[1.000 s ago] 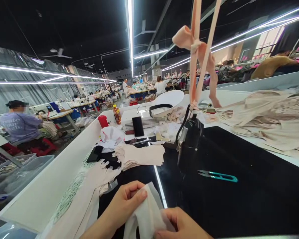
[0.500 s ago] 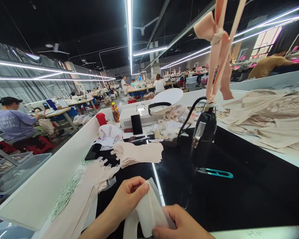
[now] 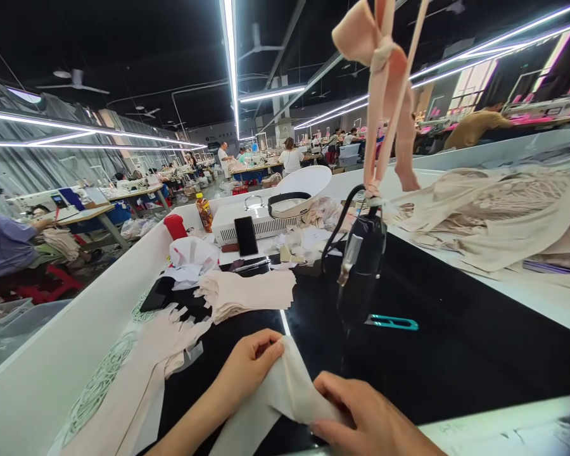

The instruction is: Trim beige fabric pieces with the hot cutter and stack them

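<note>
Head view: white cloth between left hand and right hand

Bare black table lies open rightward; hanging tool and snips block the middle.

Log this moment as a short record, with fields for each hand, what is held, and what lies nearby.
left hand: pinches the upper edge of the white cloth piece
right hand: grips the same cloth's right end
surface: black table
nearby: teal snips, hanging black tool, beige fabric stack
</note>
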Tool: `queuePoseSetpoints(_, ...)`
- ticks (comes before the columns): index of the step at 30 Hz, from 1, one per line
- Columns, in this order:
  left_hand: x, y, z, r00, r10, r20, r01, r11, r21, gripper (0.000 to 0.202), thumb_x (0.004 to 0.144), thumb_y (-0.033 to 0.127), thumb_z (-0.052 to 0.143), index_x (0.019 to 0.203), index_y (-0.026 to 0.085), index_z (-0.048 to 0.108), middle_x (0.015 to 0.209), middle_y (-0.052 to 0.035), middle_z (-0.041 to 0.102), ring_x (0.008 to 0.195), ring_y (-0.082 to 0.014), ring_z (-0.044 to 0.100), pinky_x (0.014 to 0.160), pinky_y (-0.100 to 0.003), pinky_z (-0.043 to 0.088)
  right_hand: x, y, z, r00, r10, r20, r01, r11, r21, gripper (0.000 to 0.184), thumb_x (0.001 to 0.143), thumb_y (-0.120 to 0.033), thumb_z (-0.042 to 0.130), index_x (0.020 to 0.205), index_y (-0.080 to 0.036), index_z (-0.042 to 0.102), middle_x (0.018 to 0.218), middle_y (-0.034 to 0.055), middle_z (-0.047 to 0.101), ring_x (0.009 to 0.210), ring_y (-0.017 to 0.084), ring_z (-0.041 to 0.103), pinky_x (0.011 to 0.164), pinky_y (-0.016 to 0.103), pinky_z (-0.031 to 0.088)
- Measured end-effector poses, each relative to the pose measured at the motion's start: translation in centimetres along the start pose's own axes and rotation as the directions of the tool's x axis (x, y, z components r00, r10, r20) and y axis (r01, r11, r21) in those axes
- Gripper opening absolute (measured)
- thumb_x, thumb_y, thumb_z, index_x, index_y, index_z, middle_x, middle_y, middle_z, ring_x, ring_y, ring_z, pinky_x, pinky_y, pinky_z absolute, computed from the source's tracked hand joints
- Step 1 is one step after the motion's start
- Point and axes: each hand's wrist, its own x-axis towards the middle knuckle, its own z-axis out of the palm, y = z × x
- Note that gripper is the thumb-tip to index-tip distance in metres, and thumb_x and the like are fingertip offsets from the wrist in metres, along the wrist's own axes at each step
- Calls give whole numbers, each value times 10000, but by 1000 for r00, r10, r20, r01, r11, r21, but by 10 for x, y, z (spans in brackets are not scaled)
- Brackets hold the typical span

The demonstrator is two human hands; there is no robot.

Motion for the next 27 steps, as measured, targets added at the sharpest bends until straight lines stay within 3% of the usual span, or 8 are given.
queuePoseSetpoints(3,-4,4,0,994,68,-86,-57,990,128,302,974,364,583,1183,214,740,1039,-58,683,917,-240,604,856,-370,470,-6,17,-3,994,24,-110,-34,995,-89,282,843,-248,646,1123,-280,650,802,-41,659,732,179,605,663,264,366)
queuePoseSetpoints(5,-11,9,3,981,179,-80,-152,952,266,254,1009,275,546,1164,233,743,1141,-70,693,1037,-261,616,956,-403,468,-9,25,-1,984,36,-172,-58,991,-123,372,838,-250,655,1207,-304,655,828,-37,691,718,185,635,664,264,392)
queuePoseSetpoints(10,-28,8,22,855,491,164,-484,646,591,244,1073,158,528,1229,238,698,1195,-41,732,1061,-233,675,947,-370,557,-15,28,0,988,38,-149,-51,995,-81,264,810,-242,695,1061,-318,721,799,-37,695,687,182,639,636,257,407)
queuePoseSetpoints(13,-31,-1,32,802,558,211,-527,497,689,207,1057,212,622,1256,212,679,1217,-43,749,1057,-249,702,908,-368,597,-19,31,-9,990,26,-137,-35,998,-61,132,824,-272,717,948,-306,745,780,-27,712,676,183,627,625,269,402)
queuePoseSetpoints(16,-31,-7,37,747,635,197,-541,410,734,205,1080,281,624,1257,198,682,1211,-44,767,1031,-236,720,876,-346,606,-19,42,-27,975,32,-221,-36,999,-14,176,847,-375,746,1009,-316,779,869,3,746,700,198,658,641,280,460)
queuePoseSetpoints(21,-30,-6,35,716,661,224,-532,309,788,315,1108,406,607,1340,203,671,1376,-40,751,1142,-243,728,903,-337,598,-5,47,-60,850,0,-528,56,994,90,610,835,-559,792,1385,-331,657,1170,62,757,958,263,730,720,323,568)
queuePoseSetpoints(24,-28,-8,32,724,645,244,-518,275,810,448,1087,525,626,1382,190,663,1417,-54,737,1175,-255,726,927,-344,596,13,28,-75,766,-109,-634,264,952,156,857,788,-660,837,1511,-316,533,1317,104,724,1132,306,717,956,445,603)
queuePoseSetpoints(27,-27,-13,30,710,663,237,-517,262,815,513,1075,588,617,1379,178,677,1395,-70,749,1173,-250,728,938,-332,590,30,1,-83,632,-228,-740,526,828,195,1029,695,-700,916,1525,-291,464,1359,127,706,1249,331,690,1059,493,576)
